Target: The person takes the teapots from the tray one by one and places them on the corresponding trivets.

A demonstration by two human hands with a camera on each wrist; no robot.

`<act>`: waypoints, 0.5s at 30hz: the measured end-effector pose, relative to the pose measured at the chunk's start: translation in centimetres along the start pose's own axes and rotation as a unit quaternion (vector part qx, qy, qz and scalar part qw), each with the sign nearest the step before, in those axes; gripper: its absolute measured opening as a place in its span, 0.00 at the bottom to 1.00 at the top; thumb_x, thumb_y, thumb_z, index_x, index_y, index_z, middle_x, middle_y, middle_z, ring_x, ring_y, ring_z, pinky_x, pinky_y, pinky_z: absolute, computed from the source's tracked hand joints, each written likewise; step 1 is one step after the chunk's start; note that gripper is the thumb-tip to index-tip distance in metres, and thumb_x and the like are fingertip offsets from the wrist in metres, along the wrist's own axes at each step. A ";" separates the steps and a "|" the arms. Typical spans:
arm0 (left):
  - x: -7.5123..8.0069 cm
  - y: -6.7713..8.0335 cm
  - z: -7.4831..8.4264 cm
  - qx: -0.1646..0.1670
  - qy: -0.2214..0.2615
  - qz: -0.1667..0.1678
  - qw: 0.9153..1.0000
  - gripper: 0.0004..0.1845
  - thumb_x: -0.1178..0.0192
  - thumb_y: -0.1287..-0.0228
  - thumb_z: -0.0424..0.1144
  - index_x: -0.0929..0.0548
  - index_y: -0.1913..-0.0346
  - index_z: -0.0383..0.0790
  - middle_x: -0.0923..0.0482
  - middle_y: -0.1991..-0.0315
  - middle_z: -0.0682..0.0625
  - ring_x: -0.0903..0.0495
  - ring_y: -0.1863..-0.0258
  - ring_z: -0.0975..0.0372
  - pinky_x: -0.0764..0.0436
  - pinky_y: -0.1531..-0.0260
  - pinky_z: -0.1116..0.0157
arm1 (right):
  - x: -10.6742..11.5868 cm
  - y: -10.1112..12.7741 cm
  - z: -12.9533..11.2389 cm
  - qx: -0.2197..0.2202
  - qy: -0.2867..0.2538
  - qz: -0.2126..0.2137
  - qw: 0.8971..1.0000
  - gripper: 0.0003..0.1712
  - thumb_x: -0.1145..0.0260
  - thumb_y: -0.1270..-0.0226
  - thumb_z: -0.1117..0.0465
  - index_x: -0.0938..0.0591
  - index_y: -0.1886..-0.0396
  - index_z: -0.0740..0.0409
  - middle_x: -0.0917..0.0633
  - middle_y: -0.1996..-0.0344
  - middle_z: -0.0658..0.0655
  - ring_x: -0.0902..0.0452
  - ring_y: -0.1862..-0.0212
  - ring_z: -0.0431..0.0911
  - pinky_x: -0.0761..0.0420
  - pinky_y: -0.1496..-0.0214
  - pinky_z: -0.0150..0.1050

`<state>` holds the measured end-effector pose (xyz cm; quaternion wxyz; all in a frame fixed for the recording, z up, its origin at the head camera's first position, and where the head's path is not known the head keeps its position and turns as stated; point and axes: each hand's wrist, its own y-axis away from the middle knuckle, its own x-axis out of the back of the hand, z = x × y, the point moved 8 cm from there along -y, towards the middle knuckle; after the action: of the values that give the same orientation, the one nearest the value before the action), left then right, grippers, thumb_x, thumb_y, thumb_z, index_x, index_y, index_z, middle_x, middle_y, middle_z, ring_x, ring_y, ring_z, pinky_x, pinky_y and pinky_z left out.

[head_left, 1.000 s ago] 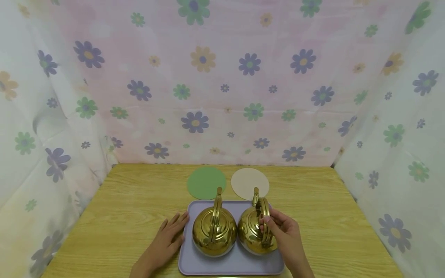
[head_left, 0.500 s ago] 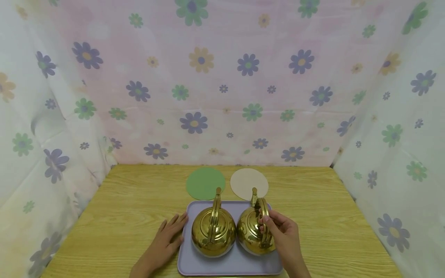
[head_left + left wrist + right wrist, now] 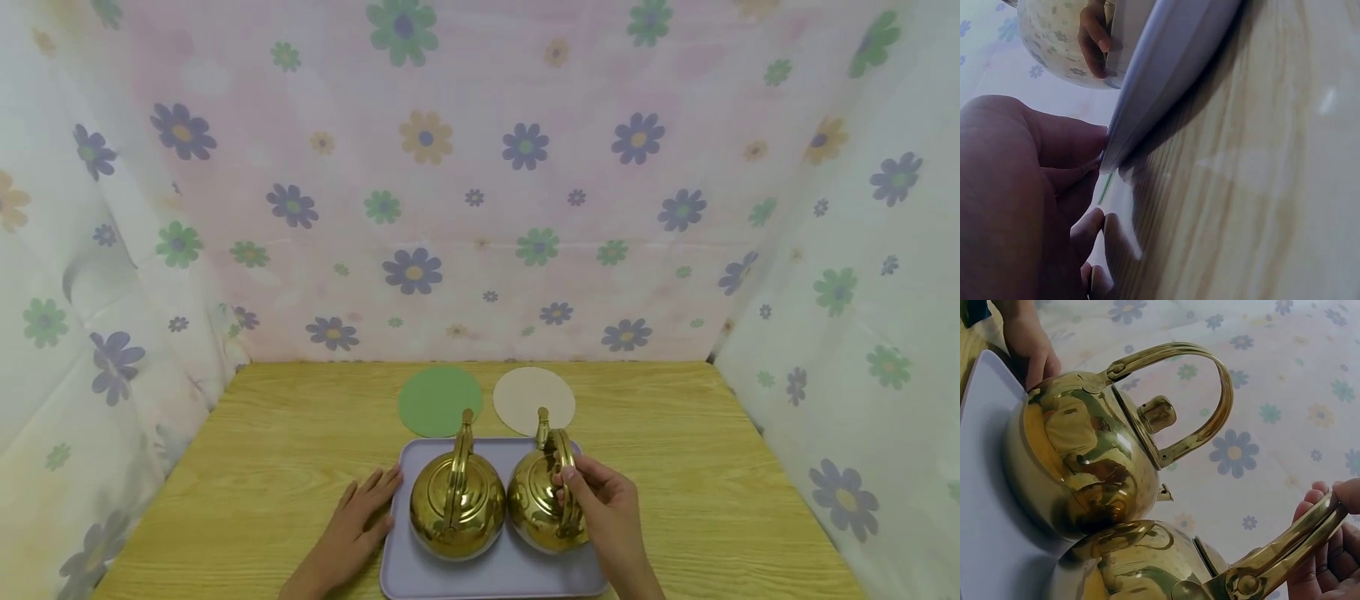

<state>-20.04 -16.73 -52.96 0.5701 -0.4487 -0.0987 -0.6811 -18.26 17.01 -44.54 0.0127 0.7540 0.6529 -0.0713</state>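
1. Kettles: two gold ones are sitting side by side, touching, on the tray (image 3: 491, 575) at the lower centre of the head view; I'm calling them the left kettle (image 3: 456, 498) and the right kettle (image 3: 542, 502).
2. My right hand (image 3: 603, 508) is curling its fingers round the handle (image 3: 1285, 553) of the right kettle, thumb on top in the wrist view, so it is gripping.
3. My left hand (image 3: 358, 525) is lying flat with straight fingers, pressing against the tray's left edge, holding nothing.
4. Behind the tray, at the centre of the frame, a green mat (image 3: 439, 401) and a beige mat (image 3: 533, 398) are lying near each other on the table (image 3: 262, 467).
5. I judge the grasp to be made and the lift not yet begun: the right kettle is sitting on the tray.
6. Next I'd be lifting straight up first, since the bodies are touching, keeping the kettle upright, and steadying the tray with the left hand.
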 end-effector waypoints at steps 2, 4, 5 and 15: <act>0.0 0.0 0.0 0.000 0.000 0.002 1.000 0.29 0.38 0.31 0.39 0.26 0.28 0.41 0.29 0.28 0.46 0.34 0.29 0.40 0.68 0.29 0.80 | 0.0 0.0 0.0 -0.003 0.005 0.000 1.000 0.19 0.38 0.27 0.70 0.24 0.47 0.84 0.12 0.69 0.49 0.16 0.67 0.38 0.14 0.62 0.31; 0.0 0.1 0.0 -0.003 0.000 0.004 1.000 0.28 0.38 0.31 0.39 0.25 0.28 0.41 0.28 0.28 0.46 0.34 0.29 0.41 0.68 0.29 0.80 | -0.1 0.0 0.0 -0.005 0.011 0.001 1.000 0.19 0.37 0.28 0.70 0.23 0.46 0.84 0.12 0.70 0.49 0.16 0.67 0.39 0.14 0.62 0.31; 0.0 0.1 0.0 -0.004 -0.001 0.005 1.000 0.28 0.38 0.31 0.39 0.25 0.29 0.40 0.28 0.28 0.45 0.34 0.30 0.41 0.68 0.29 0.80 | -0.1 0.0 0.1 -0.005 0.014 0.000 1.000 0.19 0.37 0.28 0.70 0.23 0.46 0.84 0.12 0.70 0.50 0.16 0.67 0.39 0.14 0.62 0.31; -0.1 0.1 -0.1 -0.007 0.004 0.012 1.000 0.28 0.38 0.32 0.39 0.25 0.29 0.40 0.28 0.29 0.45 0.34 0.31 0.39 0.67 0.29 0.80 | -0.1 -0.4 -0.3 0.012 0.016 -0.006 1.000 0.19 0.38 0.28 0.70 0.23 0.46 0.85 0.12 0.69 0.51 0.17 0.69 0.38 0.15 0.63 0.31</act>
<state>-20.00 -16.80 -53.10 0.5752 -0.4510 -0.0861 -0.6770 -18.62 16.96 -44.21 -0.0073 0.7511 0.6568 -0.0670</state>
